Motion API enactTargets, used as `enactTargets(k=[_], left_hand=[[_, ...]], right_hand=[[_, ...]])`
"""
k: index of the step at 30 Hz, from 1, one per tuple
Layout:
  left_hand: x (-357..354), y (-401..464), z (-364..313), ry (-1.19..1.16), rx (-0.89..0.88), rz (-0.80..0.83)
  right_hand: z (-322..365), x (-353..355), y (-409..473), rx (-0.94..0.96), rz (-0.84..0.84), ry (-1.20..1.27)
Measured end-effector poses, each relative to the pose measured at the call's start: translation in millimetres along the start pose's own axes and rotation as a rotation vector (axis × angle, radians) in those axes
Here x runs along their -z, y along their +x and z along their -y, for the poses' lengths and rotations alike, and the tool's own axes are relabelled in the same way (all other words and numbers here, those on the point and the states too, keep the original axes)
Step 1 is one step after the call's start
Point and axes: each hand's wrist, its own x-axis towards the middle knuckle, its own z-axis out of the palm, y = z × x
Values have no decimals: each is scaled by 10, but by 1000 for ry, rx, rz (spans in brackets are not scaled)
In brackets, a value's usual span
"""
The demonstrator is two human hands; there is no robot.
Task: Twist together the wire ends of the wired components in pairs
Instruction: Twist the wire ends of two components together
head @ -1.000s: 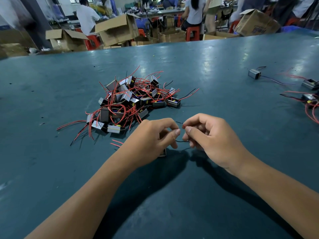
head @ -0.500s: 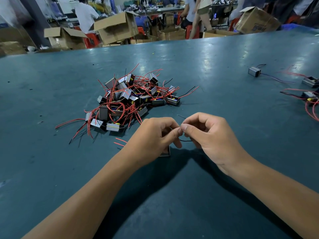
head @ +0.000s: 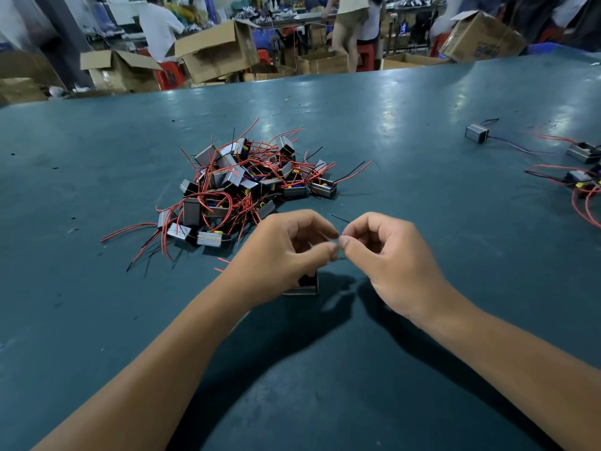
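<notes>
Both hands are meeting over the table (head: 406,102), thumb and forefinger tips nearly touching. Left hand (head: 279,255) is curling its fingers, pinching at thin wire ends (head: 340,245); right hand (head: 390,258) is pinching the same spot from the other side. The wire itself is blurring between the fingertips; a black wire tip (head: 340,218) is sticking out just above the right forefinger. One component (head: 304,286) is sitting on the table, partly hiding under the left hand. The pile (head: 240,187) of components with red and black leads is lying just beyond the hands, to the left. More components (head: 582,177) are lying well apart at far right. Boxes (head: 214,53) are standing past the table.
</notes>
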Motion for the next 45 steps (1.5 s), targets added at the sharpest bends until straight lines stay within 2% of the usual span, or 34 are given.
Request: enactTargets(k=[3,12,18,31,35,38,45], left_hand=[[66,7,-4,84,-81,-97],[68,-22,-53,284,-138,-59],[85,-22,-109,483,-297,-125],[-44,-13,-96,262,-140,-118],[15,-1,-49,146,-70,3],[55,-9,-12,167,-58,87],[29,13,17,97,-39,49]], right_hand=[[-8,10,-11,48,11,-48],[5,17,-22,81,16,-83],[4,36,-19,73,46,-108],[36,55,-54,105,125,-107],[31,54,-35,109,86,-120],[12,57,-18,103,78,-130],[2,61,-10,103,75,-117]])
